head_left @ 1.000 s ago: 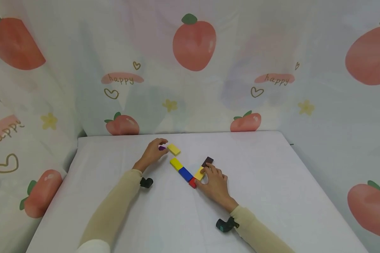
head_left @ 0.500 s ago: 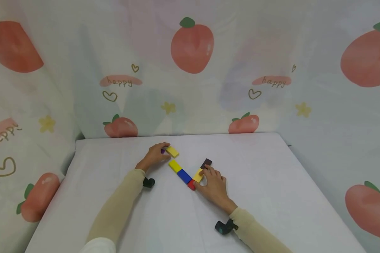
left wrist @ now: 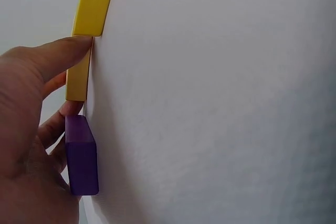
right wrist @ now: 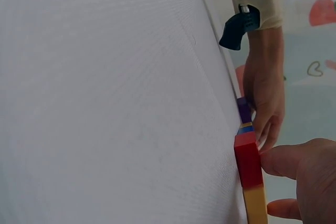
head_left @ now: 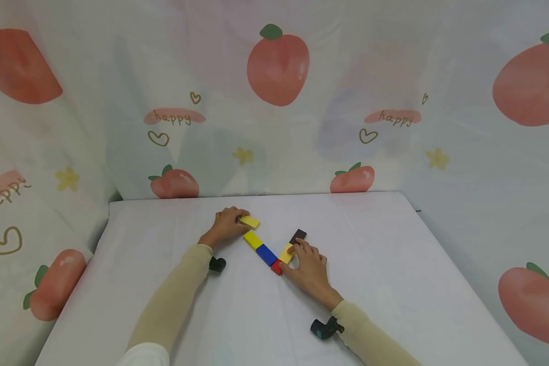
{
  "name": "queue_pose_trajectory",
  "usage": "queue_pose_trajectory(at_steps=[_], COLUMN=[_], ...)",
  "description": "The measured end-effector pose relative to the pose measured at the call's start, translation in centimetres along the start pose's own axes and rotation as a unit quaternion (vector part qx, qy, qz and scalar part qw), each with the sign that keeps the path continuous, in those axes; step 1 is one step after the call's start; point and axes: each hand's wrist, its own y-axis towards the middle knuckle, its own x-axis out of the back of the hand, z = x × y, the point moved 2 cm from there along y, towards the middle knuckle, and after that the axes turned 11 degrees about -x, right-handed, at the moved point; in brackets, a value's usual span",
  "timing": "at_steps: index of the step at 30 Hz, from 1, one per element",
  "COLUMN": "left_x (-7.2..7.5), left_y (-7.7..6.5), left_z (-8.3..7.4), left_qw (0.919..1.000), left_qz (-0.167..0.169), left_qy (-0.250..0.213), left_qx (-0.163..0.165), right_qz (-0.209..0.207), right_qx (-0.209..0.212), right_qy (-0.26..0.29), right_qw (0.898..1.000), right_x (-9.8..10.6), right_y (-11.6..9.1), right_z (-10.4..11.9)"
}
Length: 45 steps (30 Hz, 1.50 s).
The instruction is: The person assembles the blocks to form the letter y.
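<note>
My left hand [head_left: 226, 225] pinches a pale yellow block [head_left: 250, 222] lengthwise, thumb at its near end and a finger at its far end. Beside that palm stands a purple block [left wrist: 82, 166], hidden in the head view. Just nearer lies a bright yellow block [head_left: 251, 239], in line with a blue block [head_left: 266, 255] and a red block [head_left: 276, 267]. From the red one an orange-yellow block [head_left: 285, 253] and a dark brown block [head_left: 298, 236] run up to the right, making a V. My right hand [head_left: 310, 267] rests there, thumb touching the red block, fingertips on the orange-yellow one.
All the blocks lie on a white-covered table [head_left: 393, 284]. Behind it and at both sides hangs a pale cloth [head_left: 293, 142] printed with peaches. A small black camera sits on each wrist, the right one [head_left: 326, 328] low over the cloth.
My left hand has moved right and closed its thumb and fingers about the pale yellow block. In the head view the purple block has gone out of sight behind it. My right hand stays put.
</note>
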Motion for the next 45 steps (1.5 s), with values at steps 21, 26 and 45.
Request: queue_pose_trajectory(at_steps=[21, 26, 45], left_x=[1.1, 1.5, 2.5], left_y=[-0.8, -1.0, -4.3], left_z=[-1.1, -1.1, -3.1], left_qw=[0.9904, 0.9887, 0.9876], left_qz=[-0.088, -0.103, -0.134], left_qy=[-0.101, -0.103, -0.081], left_qx=[0.033, 0.035, 0.009], right_qz=[0.006, 0.004, 0.005], right_qx=[0.005, 0.005, 0.005], right_qy=[0.003, 0.002, 0.003], right_qw=[1.0, 1.0, 1.0], right_x=[0.1, 0.1, 0.1], right_y=[0.0, 0.1, 0.2], right_z=[0.2, 0.1, 0.0])
